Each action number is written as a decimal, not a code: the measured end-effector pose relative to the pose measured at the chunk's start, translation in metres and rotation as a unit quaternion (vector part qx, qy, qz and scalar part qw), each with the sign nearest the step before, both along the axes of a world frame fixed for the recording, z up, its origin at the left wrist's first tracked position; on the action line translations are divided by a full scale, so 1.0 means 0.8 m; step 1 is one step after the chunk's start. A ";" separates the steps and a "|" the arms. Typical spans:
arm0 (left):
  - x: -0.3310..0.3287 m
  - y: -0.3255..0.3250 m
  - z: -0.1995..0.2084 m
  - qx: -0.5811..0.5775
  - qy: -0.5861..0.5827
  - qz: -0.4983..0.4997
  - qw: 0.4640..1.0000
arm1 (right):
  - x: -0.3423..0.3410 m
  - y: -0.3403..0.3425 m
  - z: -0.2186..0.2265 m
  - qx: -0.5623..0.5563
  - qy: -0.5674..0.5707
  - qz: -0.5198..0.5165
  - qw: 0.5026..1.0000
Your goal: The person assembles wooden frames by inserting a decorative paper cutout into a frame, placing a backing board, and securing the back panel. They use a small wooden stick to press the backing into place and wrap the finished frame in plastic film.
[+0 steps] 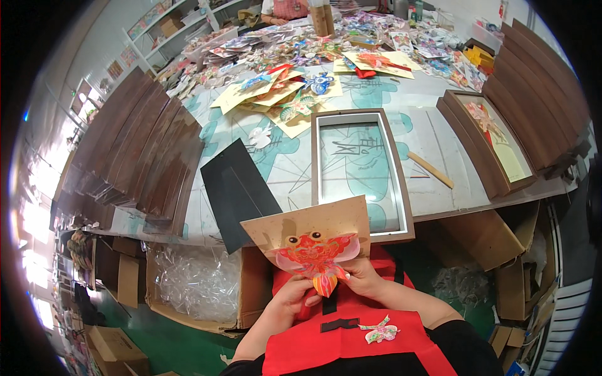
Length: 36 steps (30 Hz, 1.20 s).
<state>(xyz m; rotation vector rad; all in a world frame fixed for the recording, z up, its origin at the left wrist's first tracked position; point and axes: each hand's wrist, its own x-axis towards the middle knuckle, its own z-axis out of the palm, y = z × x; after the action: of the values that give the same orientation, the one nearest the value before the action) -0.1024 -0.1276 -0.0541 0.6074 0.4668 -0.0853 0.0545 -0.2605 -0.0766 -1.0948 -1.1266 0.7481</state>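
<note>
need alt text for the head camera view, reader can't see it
A person's left hand and right hand hold a cream card bearing a red figure with round eyes, above a red apron. On the table beyond lie a brown frame and a black panel, between stacks of brown frames, with a colourful heap behind.

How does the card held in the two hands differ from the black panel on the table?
The card is pale and bears a red, big-eyed figure; the black panel is dark and bears no figure. The card is held up, while the black panel lies on the table. Both are flat and straight-edged.
</note>
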 end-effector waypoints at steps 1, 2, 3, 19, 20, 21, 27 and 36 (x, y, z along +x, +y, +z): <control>-0.002 0.000 -0.004 -0.022 -0.005 -0.012 1.000 | -0.001 -0.002 0.008 0.001 0.004 0.005 1.000; -0.005 -0.001 -0.007 -0.037 -0.010 -0.009 0.999 | -0.001 -0.003 0.012 0.001 0.008 0.011 1.000; -0.007 -0.002 -0.009 -0.051 -0.016 -0.007 0.999 | -0.003 -0.003 0.009 0.011 0.003 0.011 1.000; -0.001 -0.011 0.018 0.013 0.062 0.013 0.998 | -0.005 -0.007 0.018 -0.012 0.017 0.060 0.998; 0.000 -0.012 0.019 0.029 0.067 0.021 0.997 | -0.005 -0.008 0.019 -0.031 0.036 0.070 0.996; 0.000 -0.012 0.018 0.030 0.055 0.020 0.998 | -0.004 -0.009 0.018 -0.040 0.020 0.062 0.997; 0.006 -0.019 0.027 0.109 0.070 0.037 0.991 | -0.001 -0.013 0.021 -0.037 0.008 0.044 0.998; 0.008 -0.035 0.013 0.231 0.021 0.143 0.962 | -0.002 -0.007 0.017 -0.026 -0.052 0.030 0.998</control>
<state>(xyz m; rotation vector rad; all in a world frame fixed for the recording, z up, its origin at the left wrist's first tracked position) -0.0961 -0.1558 -0.0436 0.9899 0.6179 0.2951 0.0530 -0.2661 -0.0632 -1.1583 -1.2380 0.7782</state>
